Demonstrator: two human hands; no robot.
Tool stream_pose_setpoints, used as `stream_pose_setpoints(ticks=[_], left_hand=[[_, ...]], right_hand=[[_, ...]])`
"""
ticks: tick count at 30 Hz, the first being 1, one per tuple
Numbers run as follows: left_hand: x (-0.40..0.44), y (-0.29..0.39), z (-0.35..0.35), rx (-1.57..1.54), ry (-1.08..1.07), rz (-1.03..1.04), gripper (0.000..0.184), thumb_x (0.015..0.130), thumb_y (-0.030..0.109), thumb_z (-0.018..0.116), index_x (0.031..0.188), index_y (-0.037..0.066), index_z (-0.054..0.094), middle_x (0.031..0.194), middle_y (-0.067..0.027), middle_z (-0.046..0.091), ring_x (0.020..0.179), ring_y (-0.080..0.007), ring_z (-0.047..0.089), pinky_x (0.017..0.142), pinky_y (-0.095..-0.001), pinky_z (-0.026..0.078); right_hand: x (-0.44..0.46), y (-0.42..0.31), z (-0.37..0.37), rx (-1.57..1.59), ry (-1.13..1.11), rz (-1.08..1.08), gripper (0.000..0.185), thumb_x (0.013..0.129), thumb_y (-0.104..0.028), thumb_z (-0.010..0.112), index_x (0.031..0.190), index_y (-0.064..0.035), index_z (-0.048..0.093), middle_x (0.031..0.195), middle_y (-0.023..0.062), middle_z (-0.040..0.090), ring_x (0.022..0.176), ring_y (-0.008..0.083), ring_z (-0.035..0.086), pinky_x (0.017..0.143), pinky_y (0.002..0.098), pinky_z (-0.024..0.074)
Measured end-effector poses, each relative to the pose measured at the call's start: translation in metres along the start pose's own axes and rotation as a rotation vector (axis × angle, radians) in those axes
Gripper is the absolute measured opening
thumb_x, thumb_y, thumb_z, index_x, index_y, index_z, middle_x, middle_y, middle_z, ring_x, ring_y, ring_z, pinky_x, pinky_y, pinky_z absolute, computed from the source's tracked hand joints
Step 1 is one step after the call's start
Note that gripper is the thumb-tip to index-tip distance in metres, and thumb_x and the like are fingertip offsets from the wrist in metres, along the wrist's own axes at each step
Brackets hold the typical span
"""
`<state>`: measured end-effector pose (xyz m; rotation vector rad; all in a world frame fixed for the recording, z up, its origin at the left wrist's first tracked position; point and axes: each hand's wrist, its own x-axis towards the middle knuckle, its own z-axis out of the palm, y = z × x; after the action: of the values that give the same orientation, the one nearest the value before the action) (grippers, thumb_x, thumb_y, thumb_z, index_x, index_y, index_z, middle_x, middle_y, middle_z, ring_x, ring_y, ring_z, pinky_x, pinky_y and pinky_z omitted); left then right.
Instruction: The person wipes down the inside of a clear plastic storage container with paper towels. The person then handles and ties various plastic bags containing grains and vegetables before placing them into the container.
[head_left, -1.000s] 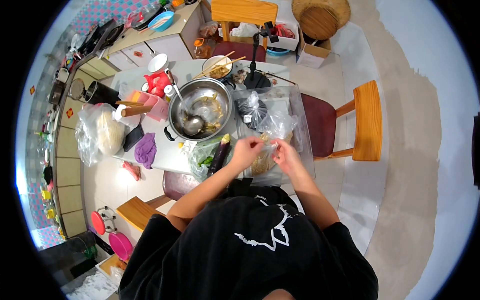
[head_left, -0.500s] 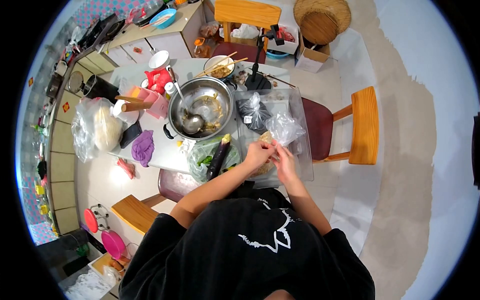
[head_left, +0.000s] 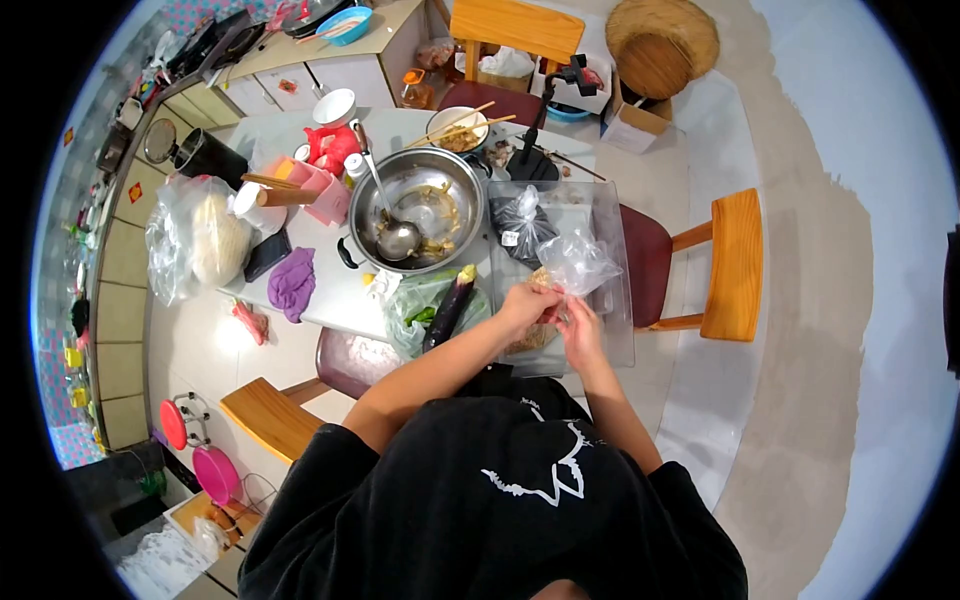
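My left hand (head_left: 527, 307) and my right hand (head_left: 582, 332) meet over a clear tray (head_left: 622, 345), fingertips pinched together. Between them they appear to grip the thin neck of a plastic bag; the exact spot is hidden by the fingers. Under the hands lies a bag of tan, grain-like food (head_left: 535, 338), partly covered. A crumpled clear plastic bag (head_left: 580, 262) sits just beyond the fingertips. Behind it in the tray is a knotted bag of dark contents (head_left: 522, 228) with a small white label.
Left of the tray are an eggplant (head_left: 452, 308), a green plastic bag (head_left: 408, 318) and a steel pot (head_left: 358, 215) holding a ladle (head_left: 399, 240). A bowl with chopsticks (head_left: 457, 130) and a black stand (head_left: 533, 163) are behind. A chair (head_left: 735, 265) stands at the right.
The whole view has shifted slightly, with the table things now a little farther right. My hands stay pinched together over the tray, with only small finger movement.
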<state>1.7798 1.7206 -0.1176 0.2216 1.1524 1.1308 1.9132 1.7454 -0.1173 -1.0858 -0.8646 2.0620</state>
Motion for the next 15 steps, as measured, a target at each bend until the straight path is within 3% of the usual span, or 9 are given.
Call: stream_pose_setpoints(ticks=[9,12,14,15], left_hand=[[-0.001,0.008,0.008,0.221,0.021,0.03,0.015,0.08,0.01,0.058,0.084,-0.004,0.059,0.072,-0.0083,0.06,0.058,-0.0149,0.058,0.054,-0.0266,0.05],[-0.011,0.018,0.012,0.133,0.097,-0.01,0.013,0.08,0.009,0.056,0.082,-0.003,0.056,0.071,-0.0084,0.059,0.058,-0.0159,0.058,0.054,-0.0268,0.05],[-0.013,0.023,0.0,0.06,0.05,-0.025,0.008,0.08,0.006,0.054,0.081,-0.001,0.052,0.07,-0.0087,0.058,0.058,-0.0173,0.059,0.053,-0.0272,0.05],[-0.02,0.029,-0.005,0.058,0.051,-0.022,0.008,0.08,0.006,0.054,0.081,-0.001,0.052,0.07,-0.0087,0.058,0.058,-0.0173,0.059,0.053,-0.0272,0.05]], right_hand=[[-0.005,-0.003,0.003,0.136,-0.023,0.061,0.034,0.092,-0.024,0.043,0.12,-0.0057,0.049,0.115,0.0034,0.054,0.104,0.0131,0.047,0.088,0.0333,0.0348],[0.001,0.004,-0.006,0.176,0.056,0.052,0.035,0.092,-0.025,0.043,0.122,-0.006,0.048,0.11,0.0034,0.055,0.101,0.0138,0.049,0.086,0.0332,0.0365],[-0.001,-0.002,-0.002,0.08,0.244,0.041,0.025,0.089,-0.023,0.051,0.109,-0.0086,0.055,0.098,-0.0012,0.057,0.088,0.0088,0.05,0.074,0.0281,0.0405],[0.002,-0.001,-0.006,0.079,0.242,0.041,0.025,0.089,-0.023,0.051,0.109,-0.0086,0.055,0.098,-0.0012,0.057,0.088,0.0088,0.05,0.074,0.0281,0.0405]])
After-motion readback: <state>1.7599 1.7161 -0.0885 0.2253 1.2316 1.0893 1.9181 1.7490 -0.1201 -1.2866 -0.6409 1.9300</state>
